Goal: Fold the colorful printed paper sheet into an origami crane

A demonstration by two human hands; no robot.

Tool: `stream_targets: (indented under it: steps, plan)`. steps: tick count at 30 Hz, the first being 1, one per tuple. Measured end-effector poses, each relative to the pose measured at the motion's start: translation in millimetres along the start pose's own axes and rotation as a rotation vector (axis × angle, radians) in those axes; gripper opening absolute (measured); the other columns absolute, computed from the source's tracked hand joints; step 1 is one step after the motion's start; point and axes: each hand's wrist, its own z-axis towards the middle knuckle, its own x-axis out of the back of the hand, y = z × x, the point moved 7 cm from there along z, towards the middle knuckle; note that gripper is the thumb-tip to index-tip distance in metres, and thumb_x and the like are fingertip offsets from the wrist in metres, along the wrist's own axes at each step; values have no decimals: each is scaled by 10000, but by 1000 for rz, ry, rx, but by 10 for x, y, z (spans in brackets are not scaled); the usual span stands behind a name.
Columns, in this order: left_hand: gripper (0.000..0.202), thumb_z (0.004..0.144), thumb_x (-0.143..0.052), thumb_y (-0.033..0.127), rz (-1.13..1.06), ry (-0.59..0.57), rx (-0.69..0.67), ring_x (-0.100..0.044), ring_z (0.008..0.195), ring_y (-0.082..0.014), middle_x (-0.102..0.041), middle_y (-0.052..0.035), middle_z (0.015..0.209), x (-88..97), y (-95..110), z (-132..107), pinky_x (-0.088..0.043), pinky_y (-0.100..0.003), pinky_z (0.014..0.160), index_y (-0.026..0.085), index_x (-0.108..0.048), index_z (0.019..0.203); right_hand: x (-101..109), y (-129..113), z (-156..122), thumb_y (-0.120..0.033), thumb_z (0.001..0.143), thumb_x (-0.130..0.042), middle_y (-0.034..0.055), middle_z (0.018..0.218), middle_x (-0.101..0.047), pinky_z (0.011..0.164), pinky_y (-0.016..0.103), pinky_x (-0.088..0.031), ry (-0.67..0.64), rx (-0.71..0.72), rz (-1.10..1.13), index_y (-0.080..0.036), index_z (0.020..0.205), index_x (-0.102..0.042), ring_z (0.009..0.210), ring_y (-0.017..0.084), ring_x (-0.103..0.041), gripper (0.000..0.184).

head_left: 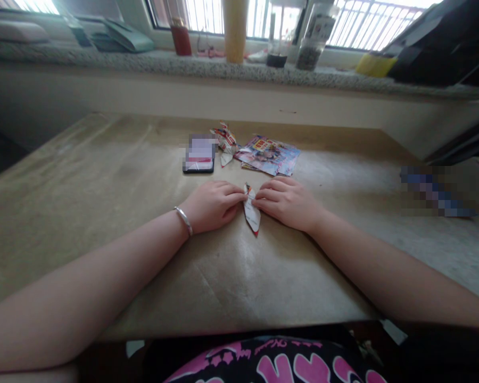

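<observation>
A small piece of folded paper [253,214], white with printed marks and a red tip, lies on the table between my hands. My left hand [217,203], with a silver bangle at the wrist, pinches its left edge near the top. From the other side, the fingertips of my right hand [287,202] press on its right edge. The paper's narrow pointed end faces me. Just beyond my hands are a phone [199,157], some crumpled or folded printed paper [225,142], and a stack of colourful printed sheets [270,154].
The table [155,287] has a light brown surface. A blurred blue strip [437,194] lies at its right. Along the granite windowsill [143,59] stand a red jar [181,38], a tall yellow container [234,32], clear containers [309,50] and a dark bag [443,48].
</observation>
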Motion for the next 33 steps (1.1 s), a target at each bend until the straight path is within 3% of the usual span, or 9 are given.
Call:
stream_targets:
  steps: [10, 18, 24, 29, 33]
  plan:
    - [238, 901, -504, 258, -17, 19, 0, -638, 940, -200, -690, -71, 1082, -7, -22, -2, -509, -332, 828, 199, -694, 1031, 9, -51, 40, -248, 979, -402, 53, 976, -705, 901, 361, -390, -26, 9, -14, -210, 963, -671, 992, 198, -571, 272]
    - [209, 894, -500, 231, -49, -3, 14, -628, 910, -180, -687, -70, 1020, -14, -11, 7, -502, -297, 815, 176, -667, 1006, 10, -47, 47, -270, 951, -475, 40, 934, -700, 727, 318, -382, -34, -7, -59, -205, 947, -657, 907, 195, -576, 194]
    - [191, 891, -510, 242, -48, 5, 6, -639, 896, -178, -697, -64, 1000, -4, 2, 13, -493, -297, 807, 186, -674, 972, -23, 37, 43, -251, 906, -508, 35, 909, -704, 711, 298, -399, 26, -104, 82, -207, 838, -675, 870, 185, -578, 186]
    - [214, 899, -521, 319, -23, -6, 21, -638, 879, -181, -688, -68, 970, -4, 5, 25, -490, -296, 783, 182, -679, 939, -61, 86, 39, -214, 861, -534, 41, 889, -704, 767, 301, -429, 73, -155, 197, -203, 793, -672, 963, 205, -588, 154]
    - [259, 928, -487, 367, 91, -14, -70, -627, 895, -188, -684, -68, 964, 25, 79, 41, -475, -316, 818, 181, -668, 934, -63, 89, 34, -193, 837, -544, 47, 875, -698, 788, 307, -446, 105, -189, 270, -199, 785, -665, 950, 207, -594, 132]
